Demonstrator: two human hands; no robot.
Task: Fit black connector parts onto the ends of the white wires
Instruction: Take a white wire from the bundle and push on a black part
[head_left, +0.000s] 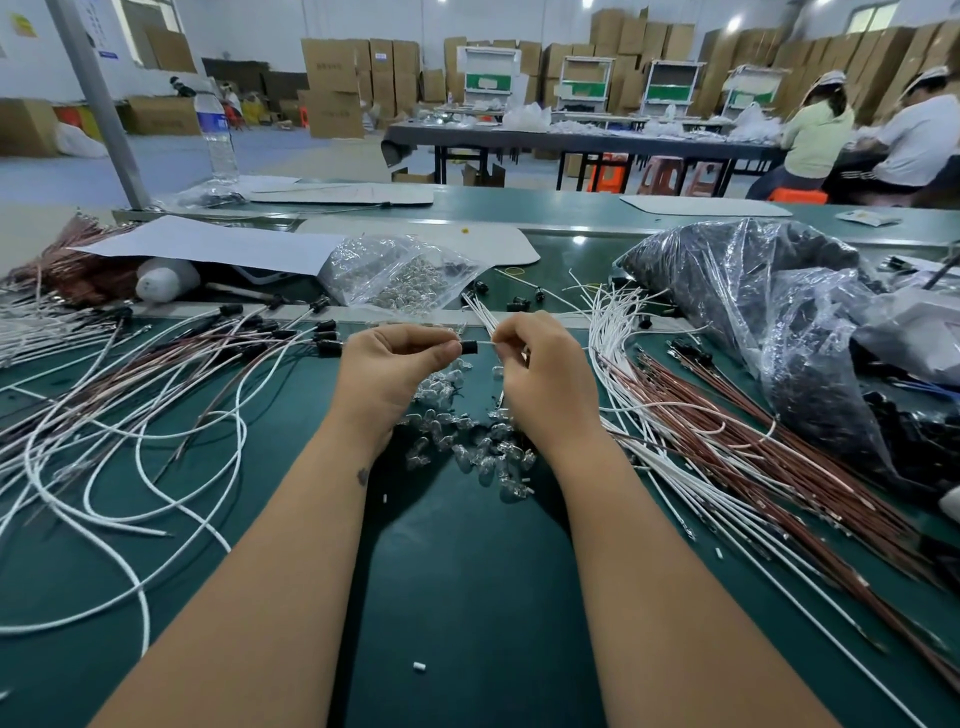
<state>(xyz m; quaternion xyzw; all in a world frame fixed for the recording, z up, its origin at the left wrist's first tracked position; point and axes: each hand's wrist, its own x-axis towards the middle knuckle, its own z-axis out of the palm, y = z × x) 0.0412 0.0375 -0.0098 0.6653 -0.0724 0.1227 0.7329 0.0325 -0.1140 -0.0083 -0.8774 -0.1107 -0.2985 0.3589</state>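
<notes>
Over the middle of the green table (467, 597), both hands meet up. Left hand (395, 364) pinches a small black connector (469, 347) between thumb and fingertips, and the right hand (540, 374) pinches a white wire (484, 344) whose end sits right at the connector's mouth, touching it. Can't tell how far in it is. Right hand also grips a bunch of spare white wires (478, 309) that fan out toward the far side.

Just under the hands lies a scatter of little clear glass bulbs (478, 457). On the left, a loose tangle of white and brown wires with black connectors already on (322, 338). On the right, a pile of bare white wires (613, 364) next to a long bundle of brown wires (779, 467). Far right, a big plastic bag of black parts (753, 312), and at the far middle a smaller clear bag of bulbs (400, 275). A water bottle (215, 135) stands at the far left.
</notes>
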